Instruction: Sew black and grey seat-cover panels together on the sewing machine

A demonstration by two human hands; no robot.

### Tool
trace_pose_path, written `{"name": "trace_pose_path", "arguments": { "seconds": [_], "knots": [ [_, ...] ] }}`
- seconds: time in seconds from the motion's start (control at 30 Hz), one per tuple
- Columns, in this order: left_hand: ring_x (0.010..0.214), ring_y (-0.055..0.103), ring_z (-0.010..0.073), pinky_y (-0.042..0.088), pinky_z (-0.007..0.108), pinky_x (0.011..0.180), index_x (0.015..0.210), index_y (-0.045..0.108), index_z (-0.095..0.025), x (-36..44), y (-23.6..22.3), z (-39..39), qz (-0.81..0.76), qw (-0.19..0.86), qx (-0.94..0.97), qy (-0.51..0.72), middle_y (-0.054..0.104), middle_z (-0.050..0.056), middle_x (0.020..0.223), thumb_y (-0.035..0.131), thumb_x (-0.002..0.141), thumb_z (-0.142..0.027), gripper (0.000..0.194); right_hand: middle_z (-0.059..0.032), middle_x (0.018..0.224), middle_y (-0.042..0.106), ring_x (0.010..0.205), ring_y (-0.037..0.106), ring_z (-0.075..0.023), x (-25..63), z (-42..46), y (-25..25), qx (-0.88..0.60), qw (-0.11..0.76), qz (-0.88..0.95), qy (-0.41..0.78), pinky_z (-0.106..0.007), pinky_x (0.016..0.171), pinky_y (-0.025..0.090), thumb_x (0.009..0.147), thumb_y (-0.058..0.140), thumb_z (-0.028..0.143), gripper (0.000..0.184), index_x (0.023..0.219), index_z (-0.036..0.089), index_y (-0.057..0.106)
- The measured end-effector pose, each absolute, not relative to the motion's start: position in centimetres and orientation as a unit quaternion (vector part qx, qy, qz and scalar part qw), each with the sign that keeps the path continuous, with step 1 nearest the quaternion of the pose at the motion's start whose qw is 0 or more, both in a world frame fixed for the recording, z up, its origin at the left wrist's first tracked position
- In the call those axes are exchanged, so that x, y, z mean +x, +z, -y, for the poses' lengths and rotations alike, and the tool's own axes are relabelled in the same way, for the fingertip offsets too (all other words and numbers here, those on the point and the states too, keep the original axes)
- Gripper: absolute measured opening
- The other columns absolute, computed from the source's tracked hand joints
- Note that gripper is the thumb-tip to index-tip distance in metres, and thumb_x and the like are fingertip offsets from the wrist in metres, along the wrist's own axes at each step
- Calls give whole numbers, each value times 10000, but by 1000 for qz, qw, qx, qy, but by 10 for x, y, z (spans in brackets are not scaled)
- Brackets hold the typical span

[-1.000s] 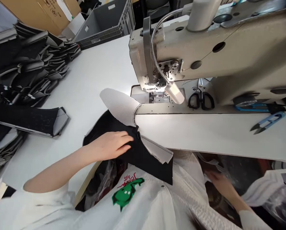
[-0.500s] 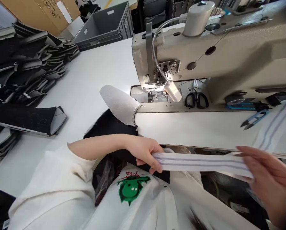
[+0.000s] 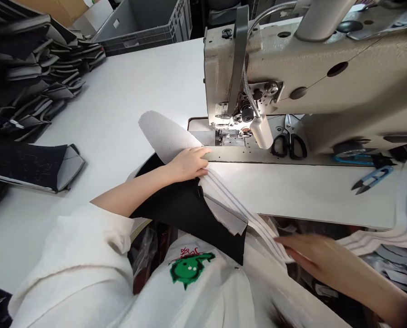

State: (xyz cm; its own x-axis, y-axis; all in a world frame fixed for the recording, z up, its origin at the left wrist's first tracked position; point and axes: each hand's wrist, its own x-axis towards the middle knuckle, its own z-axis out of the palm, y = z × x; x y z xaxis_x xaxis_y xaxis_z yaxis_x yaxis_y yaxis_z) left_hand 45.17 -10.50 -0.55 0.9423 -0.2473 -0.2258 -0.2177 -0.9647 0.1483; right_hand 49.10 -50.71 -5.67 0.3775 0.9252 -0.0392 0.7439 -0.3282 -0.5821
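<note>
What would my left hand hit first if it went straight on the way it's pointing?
Probably the sewing machine's bed, just past the fingertips of the left hand, though depth is hard to judge from this view.

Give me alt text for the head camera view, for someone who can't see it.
The left hand presses a white band with grey stripes onto a black panel with a grey mesh piece, beside an industrial sewing machine, while the right hand touches the band further along. Stacked black panels lie on the white table.
</note>
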Motion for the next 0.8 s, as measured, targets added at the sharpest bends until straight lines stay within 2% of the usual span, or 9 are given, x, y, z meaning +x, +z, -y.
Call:
{"name": "trace_pose_path", "arguments": {
  "seconds": [0.07, 0.17, 0.23, 0.33, 0.4, 0.5, 0.57, 0.67, 0.8],
  "knots": [
    [1293, 432, 305, 375, 447, 1045, 906, 668, -153, 455, -7, 107, 112, 50, 988, -99, 393, 131, 1457, 538, 911, -337, 225, -84, 1165, 659, 1011, 643, -219, 496, 450, -41, -725, 224, 641, 115, -364, 829, 546, 935, 430, 229, 355, 1251, 271, 585],
    [1268, 456, 297, 404, 426, 1021, 1101, 617, -145, 442, 13, 108, 73, 38, 994, -79, 351, 156, 1479, 482, 937, -382, 318, -132, 1331, 543, 1187, 516, -275, 521, 360, -36, -647, 158, 746, 8, -448, 940, 456, 955, 447, 282, 363, 1286, 166, 545],
    [1252, 474, 310, 424, 443, 1005, 1264, 524, -153, 417, 29, 108, 22, 17, 994, -105, 346, 163, 1485, 471, 930, -458, 455, -162, 1258, 575, 1104, 533, -284, 540, 312, -43, -620, 134, 773, -13, -452, 888, 453, 960, 446, 353, 427, 1306, 115, 521],
    [1237, 484, 390, 500, 482, 901, 1435, 351, -189, 365, 35, 112, -50, -18, 967, -248, 318, 185, 1507, 645, 784, -555, 803, -154, 1126, 618, 1007, 536, -237, 561, 271, -54, -610, 148, 778, -14, -391, 862, 438, 974, 358, 232, 380, 1271, 86, 545],
    [1313, 379, 458, 519, 498, 868, 1485, 265, -199, 338, 27, 118, -71, -67, 942, -321, 208, 205, 1548, 771, 696, -391, 957, -154, 1179, 594, 1022, 519, -236, 568, 262, -57, -628, 160, 761, -22, -384, 867, 416, 962, 340, 180, 380, 1266, 101, 554],
    [1368, 249, 494, 526, 525, 860, 1505, 217, -199, 328, 15, 128, -78, -101, 931, -341, 112, 196, 1567, 723, 707, -171, 946, -152, 1341, 509, 1142, 465, -294, 572, 267, -57, -665, 153, 730, -43, -421, 881, 377, 956, 410, 285, 404, 1306, 125, 529],
    [1363, 301, 451, 505, 519, 922, 1507, 210, -171, 338, 18, 132, -70, -27, 938, -339, 167, 197, 1556, 657, 747, -145, 882, -150, 1393, 474, 1193, 439, -307, 575, 274, -58, -668, 139, 729, -51, -422, 884, 358, 946, 430, 315, 450, 1341, 109, 492],
    [1341, 416, 282, 409, 406, 1075, 1501, 230, -175, 363, 37, 133, -21, 199, 931, -304, 307, 152, 1523, 512, 865, -160, 696, -143, 1425, 453, 1207, 445, -275, 584, 284, -65, -673, 119, 727, -68, -388, 848, 350, 952, 374, 236, 455, 1373, 74, 439],
    [1221, 544, 212, 485, 311, 976, 1466, 321, -246, 393, 46, 115, 77, 395, 867, -293, 315, 101, 1530, 465, 937, -341, 556, -98, 1430, 461, 1209, 461, -227, 593, 292, -76, -698, 116, 701, -84, -371, 843, 335, 970, 289, 187, 449, 1399, 124, 405]
  ]
}}
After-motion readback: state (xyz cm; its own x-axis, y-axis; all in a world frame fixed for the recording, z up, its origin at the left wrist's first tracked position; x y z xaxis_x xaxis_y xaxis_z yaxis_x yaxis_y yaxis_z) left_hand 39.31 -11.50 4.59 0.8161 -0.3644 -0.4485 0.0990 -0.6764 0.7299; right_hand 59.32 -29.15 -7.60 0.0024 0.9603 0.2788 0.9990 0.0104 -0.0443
